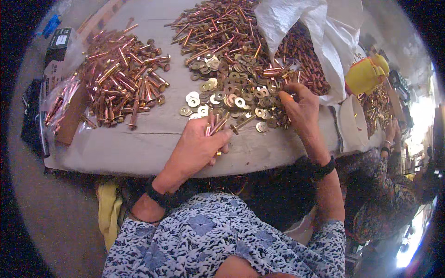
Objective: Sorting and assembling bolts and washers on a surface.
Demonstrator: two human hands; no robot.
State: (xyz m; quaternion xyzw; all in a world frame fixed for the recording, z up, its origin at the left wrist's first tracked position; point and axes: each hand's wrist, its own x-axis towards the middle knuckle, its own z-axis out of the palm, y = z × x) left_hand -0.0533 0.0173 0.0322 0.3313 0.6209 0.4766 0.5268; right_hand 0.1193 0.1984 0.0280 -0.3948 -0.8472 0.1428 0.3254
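Note:
My left hand (194,143) is closed round several copper-gold bolts (217,126) at the near side of the table. From its fingertips one more bolt (244,123) points away to the right, with a dark round piece at its near end. My right hand (302,109) reaches to the right edge of a heap of flat washers (238,90). Its thumb and fingers are bent together; what they pinch, if anything, is hidden. Behind the washers lies a large heap of long bolts (215,28).
A second bolt heap (127,78) lies at the left, beside a clear plastic bag (60,104) and a cardboard strip (72,113). A white sack (331,60) of bolts opens at the right. Beyond it are a yellow container (366,76) and another person's hand (391,132).

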